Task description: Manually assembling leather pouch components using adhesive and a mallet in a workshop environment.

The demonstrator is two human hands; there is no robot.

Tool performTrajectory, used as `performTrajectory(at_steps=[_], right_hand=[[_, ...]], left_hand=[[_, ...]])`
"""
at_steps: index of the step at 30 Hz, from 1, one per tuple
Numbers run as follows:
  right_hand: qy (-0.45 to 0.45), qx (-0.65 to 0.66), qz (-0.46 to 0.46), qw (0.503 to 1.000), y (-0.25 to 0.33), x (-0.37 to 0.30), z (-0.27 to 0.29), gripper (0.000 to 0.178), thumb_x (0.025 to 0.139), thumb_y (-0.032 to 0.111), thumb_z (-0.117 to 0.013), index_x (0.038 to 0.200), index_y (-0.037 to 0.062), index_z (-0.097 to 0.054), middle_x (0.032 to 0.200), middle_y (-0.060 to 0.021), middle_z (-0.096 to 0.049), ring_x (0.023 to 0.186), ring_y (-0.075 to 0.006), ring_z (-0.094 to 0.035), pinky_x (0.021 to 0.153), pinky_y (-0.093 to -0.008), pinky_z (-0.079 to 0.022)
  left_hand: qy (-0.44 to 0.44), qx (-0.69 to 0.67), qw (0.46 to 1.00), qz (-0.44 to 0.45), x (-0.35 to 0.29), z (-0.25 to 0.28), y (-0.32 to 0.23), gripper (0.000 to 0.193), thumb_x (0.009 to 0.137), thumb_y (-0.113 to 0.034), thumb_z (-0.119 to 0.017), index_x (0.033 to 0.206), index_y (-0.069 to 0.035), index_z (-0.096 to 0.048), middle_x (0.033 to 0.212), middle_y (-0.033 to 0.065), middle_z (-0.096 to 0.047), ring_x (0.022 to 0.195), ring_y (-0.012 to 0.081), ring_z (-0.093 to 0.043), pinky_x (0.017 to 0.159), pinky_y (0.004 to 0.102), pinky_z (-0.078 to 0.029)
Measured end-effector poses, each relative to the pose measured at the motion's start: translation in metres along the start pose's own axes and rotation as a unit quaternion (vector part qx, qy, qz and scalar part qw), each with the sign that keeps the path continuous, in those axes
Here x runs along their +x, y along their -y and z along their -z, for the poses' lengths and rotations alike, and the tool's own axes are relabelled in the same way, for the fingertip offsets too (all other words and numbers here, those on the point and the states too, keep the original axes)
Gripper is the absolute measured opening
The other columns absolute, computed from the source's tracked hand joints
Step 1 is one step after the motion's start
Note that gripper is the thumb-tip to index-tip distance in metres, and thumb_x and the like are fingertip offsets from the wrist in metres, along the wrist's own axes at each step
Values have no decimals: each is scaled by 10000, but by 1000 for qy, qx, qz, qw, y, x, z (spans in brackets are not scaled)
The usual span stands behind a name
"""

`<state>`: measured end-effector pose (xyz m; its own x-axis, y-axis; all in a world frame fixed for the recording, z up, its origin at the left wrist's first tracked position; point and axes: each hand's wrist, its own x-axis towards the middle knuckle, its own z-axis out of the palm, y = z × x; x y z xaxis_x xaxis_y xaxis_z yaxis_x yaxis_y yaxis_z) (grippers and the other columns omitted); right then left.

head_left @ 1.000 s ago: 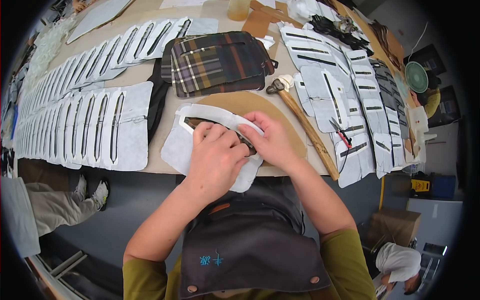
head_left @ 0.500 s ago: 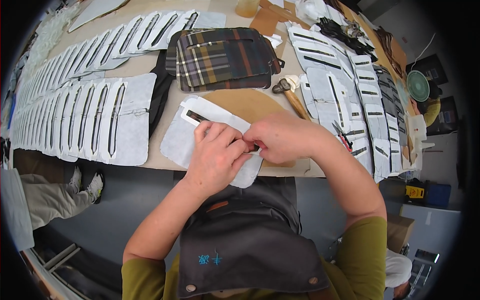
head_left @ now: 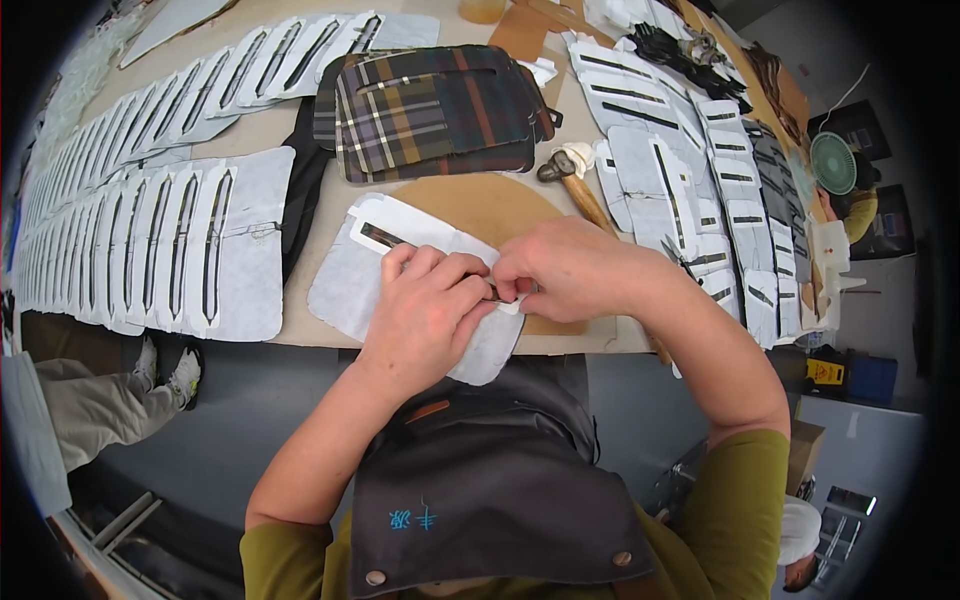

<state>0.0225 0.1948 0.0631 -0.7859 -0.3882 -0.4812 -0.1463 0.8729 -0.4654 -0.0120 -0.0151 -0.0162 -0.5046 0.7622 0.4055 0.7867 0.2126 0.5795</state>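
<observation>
A pale, white-backed fabric panel [head_left: 345, 285] with rounded corners lies aslant in front of me, its lower corner reaching past the table edge. Along its upper part runs a white strip [head_left: 375, 210] framing a long narrow slot with dark plaid cloth showing in it. My left hand [head_left: 425, 310] is closed over the middle of the slot, fingers bent and pinching the panel there. Close against it, my right hand [head_left: 560, 270] pinches at the slot's right end, where a bit of white strip shows beneath the fingertips. What exactly lies between the fingertips is mostly hidden.
Under the panel is a brown rounded board [head_left: 480, 205]. Plaid fabric panels [head_left: 430, 120] are stacked behind it, with a hammer [head_left: 580, 185] to their right. Rows of white slotted panels [head_left: 170, 250] cover the left; more panels [head_left: 640, 180] and thread snips [head_left: 680, 258] lie right.
The right fingers have shifted slightly at the slot's end, and more of the white strip shows below them. The left hand keeps its hold on the panel. The whole view has shifted a little.
</observation>
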Motion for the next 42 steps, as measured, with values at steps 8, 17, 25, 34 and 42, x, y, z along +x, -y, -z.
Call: performTrajectory(at_steps=[8,17,25,34,42], right_hand=[[-198,-48,170,964,-35,-27,-44,152,807,91,-751,942,160,-742,917,-31,-667,901,-272,-627,801,-420,-497],[-341,65,84,934,-43,-54,-81,337,801,18,-753,1111,150,-755,1075,-58,-645,955,-277,-594,851,-375,-474],[-294,99,-8,951,3,-14,-55,411,763,195,-843,1111,83,-653,1026,-87,-703,1012,-320,-639,929,-410,-458],[-262,18,25,965,26,20,-44,235,823,196,-778,994,61,-689,919,-110,-700,945,-331,-645,893,-438,-469],[-405,130,93,900,21,49,-81,92,804,64,-765,864,78,-697,815,-71,-652,824,-285,-614,789,-397,-453]], left_hand=[[10,7,1000,12,2,-1,-1,120,824,-138,-759,917,-114,-689,1059,-15,-657,967,218,-571,951,411,-361],[4,43,999,19,10,19,6,170,769,-110,-785,908,-104,-687,925,29,-603,976,262,-567,931,427,-358],[6,-38,996,86,15,1,-7,228,783,-158,-808,966,-91,-691,944,52,-620,971,269,-579,862,403,-373],[40,-29,994,97,-15,47,26,504,758,-106,-832,1221,-68,-637,1155,94,-623,1120,330,-559,963,416,-460],[28,-45,994,91,-16,43,30,489,755,-118,-838,1197,-76,-633,1161,103,-619,1107,342,-563,953,441,-465]])
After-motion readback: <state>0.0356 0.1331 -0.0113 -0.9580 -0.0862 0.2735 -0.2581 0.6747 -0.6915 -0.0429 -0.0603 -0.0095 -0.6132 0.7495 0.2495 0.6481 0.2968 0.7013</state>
